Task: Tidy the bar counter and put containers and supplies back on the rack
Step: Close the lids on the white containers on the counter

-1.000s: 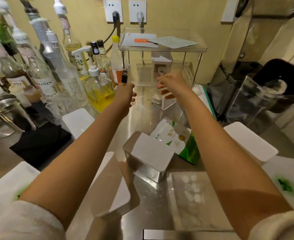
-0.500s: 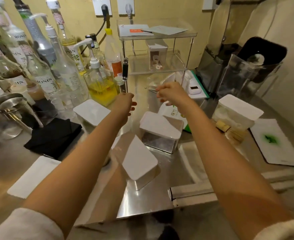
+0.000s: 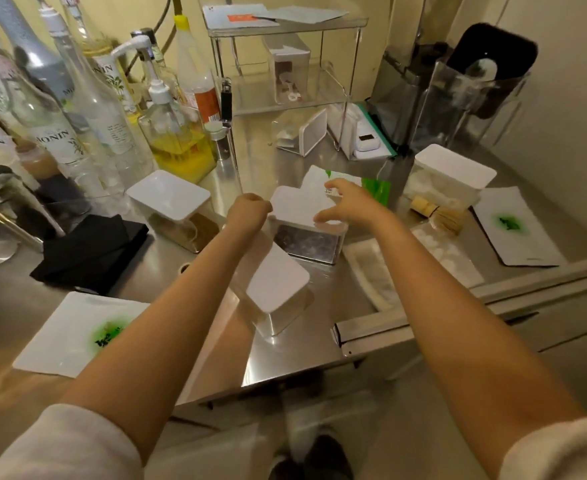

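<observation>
Both hands reach over a white-lidded container (image 3: 307, 223) of dark contents: right hand (image 3: 349, 206) spread wide, left hand (image 3: 249, 212) seemingly curled, empty.

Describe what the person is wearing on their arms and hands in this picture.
Both forearms are bare. The left hand and right hand carry no gloves, and no rings or watch show. A pale, fuzzy sleeve is pushed up each arm: left sleeve, right sleeve.
</observation>
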